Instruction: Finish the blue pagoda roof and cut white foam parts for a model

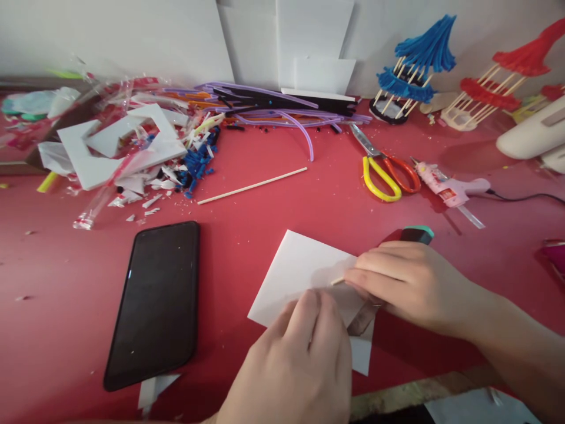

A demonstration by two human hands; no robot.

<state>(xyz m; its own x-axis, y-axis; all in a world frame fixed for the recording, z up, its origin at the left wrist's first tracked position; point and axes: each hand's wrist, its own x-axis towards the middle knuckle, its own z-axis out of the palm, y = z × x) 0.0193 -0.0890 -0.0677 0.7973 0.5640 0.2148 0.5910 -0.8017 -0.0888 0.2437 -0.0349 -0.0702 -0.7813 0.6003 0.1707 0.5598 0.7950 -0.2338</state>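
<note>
A white foam board piece (304, 265) lies at the front of the red table. My right hand (410, 282) is closed around a utility knife (417, 234); its dark green-tipped handle shows beyond my knuckles, and the broad blade points toward my left hand over the board. The end of a thin wooden stick (338, 281) sticks out by my right fingertips, above the board. My left hand (304, 353) rests on the board's near part with fingers bent together. Its fingertips are hidden, so what they pinch cannot be seen.
A black phone (154, 300) lies left. Behind are a wooden stick (251, 186), scissors (379, 171), a pink glue gun (454, 185), pipe cleaners (273, 109), foam scraps (163, 147), and blue (410, 76) and red (494, 88) carousel-like models. White boards (313, 35) lean at the back.
</note>
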